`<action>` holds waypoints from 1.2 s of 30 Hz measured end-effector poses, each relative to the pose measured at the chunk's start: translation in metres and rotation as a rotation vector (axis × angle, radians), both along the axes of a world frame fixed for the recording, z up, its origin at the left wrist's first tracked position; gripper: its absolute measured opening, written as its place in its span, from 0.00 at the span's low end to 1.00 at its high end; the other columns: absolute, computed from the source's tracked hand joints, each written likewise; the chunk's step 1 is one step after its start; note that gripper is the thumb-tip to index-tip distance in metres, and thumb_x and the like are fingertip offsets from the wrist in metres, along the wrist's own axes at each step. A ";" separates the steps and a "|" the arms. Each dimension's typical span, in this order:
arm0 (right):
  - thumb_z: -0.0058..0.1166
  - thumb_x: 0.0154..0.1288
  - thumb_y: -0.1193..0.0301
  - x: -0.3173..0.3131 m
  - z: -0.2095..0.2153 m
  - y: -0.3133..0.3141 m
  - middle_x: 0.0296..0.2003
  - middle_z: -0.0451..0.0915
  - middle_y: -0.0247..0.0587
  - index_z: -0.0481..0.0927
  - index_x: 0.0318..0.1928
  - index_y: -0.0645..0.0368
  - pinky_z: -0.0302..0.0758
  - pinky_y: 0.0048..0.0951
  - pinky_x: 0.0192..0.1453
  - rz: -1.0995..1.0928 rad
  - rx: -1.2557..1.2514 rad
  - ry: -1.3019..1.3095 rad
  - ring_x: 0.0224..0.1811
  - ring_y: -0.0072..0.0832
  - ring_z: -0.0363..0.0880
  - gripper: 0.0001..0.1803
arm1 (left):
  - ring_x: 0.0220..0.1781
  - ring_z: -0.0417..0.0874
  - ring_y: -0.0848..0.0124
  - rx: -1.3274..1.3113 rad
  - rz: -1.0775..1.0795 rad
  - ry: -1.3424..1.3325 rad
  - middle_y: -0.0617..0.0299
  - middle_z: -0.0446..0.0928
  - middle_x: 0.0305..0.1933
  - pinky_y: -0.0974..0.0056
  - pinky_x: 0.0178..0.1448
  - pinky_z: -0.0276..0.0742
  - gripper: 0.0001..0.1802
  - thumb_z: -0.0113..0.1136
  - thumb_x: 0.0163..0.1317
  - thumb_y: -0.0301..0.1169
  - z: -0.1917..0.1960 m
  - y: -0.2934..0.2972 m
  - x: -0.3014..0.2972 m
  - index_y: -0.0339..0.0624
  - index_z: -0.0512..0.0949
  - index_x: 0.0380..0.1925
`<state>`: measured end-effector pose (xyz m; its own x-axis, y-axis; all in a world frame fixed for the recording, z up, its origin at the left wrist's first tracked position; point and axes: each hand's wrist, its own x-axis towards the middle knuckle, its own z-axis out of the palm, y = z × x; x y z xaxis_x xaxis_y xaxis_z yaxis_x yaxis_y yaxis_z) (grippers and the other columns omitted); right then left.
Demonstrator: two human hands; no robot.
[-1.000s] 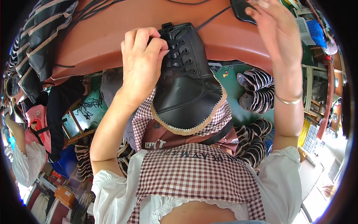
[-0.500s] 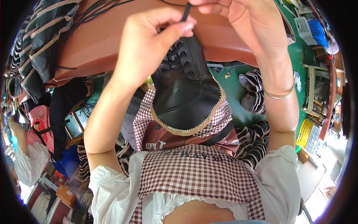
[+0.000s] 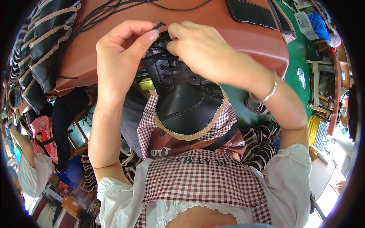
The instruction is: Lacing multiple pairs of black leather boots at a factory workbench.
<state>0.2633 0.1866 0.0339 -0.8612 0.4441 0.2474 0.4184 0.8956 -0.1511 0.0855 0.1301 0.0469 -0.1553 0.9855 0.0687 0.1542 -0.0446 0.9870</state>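
Observation:
A black leather boot upper [image 3: 186,106] with a tan zigzag-stitched edge lies toe-end toward me, over my checked apron [image 3: 201,171] and against the table's near edge. Black lacing crosses through its eyelets. Left of its top, my left hand [image 3: 123,47] is closed, pinching a black shoelace [image 3: 159,26] between thumb and forefinger, with the short end sticking out. Over the upper's top right side, my right hand [image 3: 201,47] has curled fingers. Whatever those fingertips grip is hidden behind the hand.
Loose black laces [image 3: 110,13] lie across the brown table [image 3: 251,45], and a dark phone [image 3: 251,14] rests at its far right. Stacked boot uppers [image 3: 45,45] stand at left. More uppers [image 3: 262,146] lie below. Another person's sleeve [image 3: 34,174] shows far left.
My right hand has come down and left onto the top of the boot upper, uncovering the phone. My left hand has moved left and slightly down, still pinching the lace.

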 end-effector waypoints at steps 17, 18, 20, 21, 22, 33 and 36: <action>0.60 0.38 0.80 0.038 -0.075 -0.021 0.44 0.72 0.44 0.78 0.40 0.54 0.78 0.37 0.42 -0.067 0.069 0.505 0.43 0.42 0.75 0.22 | 0.57 0.66 0.57 0.435 0.048 0.779 0.66 0.70 0.50 0.50 0.58 0.57 0.08 0.70 0.43 0.25 -0.056 -0.002 0.036 0.51 0.82 0.24; 0.60 0.37 0.80 0.039 -0.074 -0.023 0.45 0.72 0.44 0.78 0.40 0.54 0.78 0.37 0.42 -0.075 0.062 0.494 0.43 0.42 0.75 0.22 | 0.57 0.66 0.57 0.433 0.048 0.778 0.66 0.70 0.50 0.50 0.58 0.57 0.08 0.70 0.43 0.25 -0.057 -0.001 0.036 0.51 0.82 0.24; 0.60 0.37 0.80 0.039 -0.072 -0.024 0.45 0.72 0.44 0.79 0.39 0.54 0.78 0.37 0.42 -0.085 0.056 0.483 0.43 0.42 0.75 0.22 | 0.57 0.66 0.56 0.391 -0.012 0.726 0.65 0.71 0.50 0.50 0.59 0.57 0.07 0.69 0.44 0.24 -0.056 0.001 0.037 0.50 0.83 0.24; 0.60 0.39 0.81 0.039 -0.070 -0.024 0.44 0.73 0.44 0.78 0.40 0.55 0.78 0.37 0.43 -0.080 0.054 0.483 0.43 0.43 0.76 0.21 | 0.57 0.66 0.56 0.391 -0.016 0.726 0.65 0.71 0.50 0.50 0.59 0.57 0.07 0.69 0.44 0.24 -0.056 0.003 0.036 0.50 0.83 0.24; 0.60 0.40 0.81 0.039 -0.068 -0.024 0.43 0.74 0.45 0.78 0.40 0.57 0.78 0.37 0.44 -0.075 0.053 0.483 0.43 0.43 0.76 0.20 | 0.57 0.66 0.56 0.358 -0.046 0.715 0.64 0.71 0.50 0.50 0.59 0.57 0.07 0.68 0.44 0.24 -0.056 0.004 0.034 0.50 0.83 0.25; 0.56 0.42 0.76 0.015 -0.036 -0.028 0.24 0.72 0.38 0.76 0.23 0.59 0.74 0.32 0.31 -0.389 0.117 0.292 0.28 0.34 0.76 0.04 | 0.59 0.67 0.59 0.203 -0.149 0.662 0.63 0.74 0.51 0.55 0.63 0.56 0.05 0.62 0.52 0.21 -0.048 0.010 0.031 0.41 0.83 0.30; 0.56 0.40 0.71 0.022 -0.036 -0.013 0.21 0.72 0.35 0.75 0.19 0.54 0.72 0.32 0.30 -0.350 0.197 0.281 0.26 0.33 0.75 0.04 | 0.57 0.69 0.59 0.197 -0.151 0.633 0.62 0.75 0.50 0.57 0.62 0.60 0.05 0.63 0.53 0.22 -0.050 0.011 0.027 0.41 0.83 0.31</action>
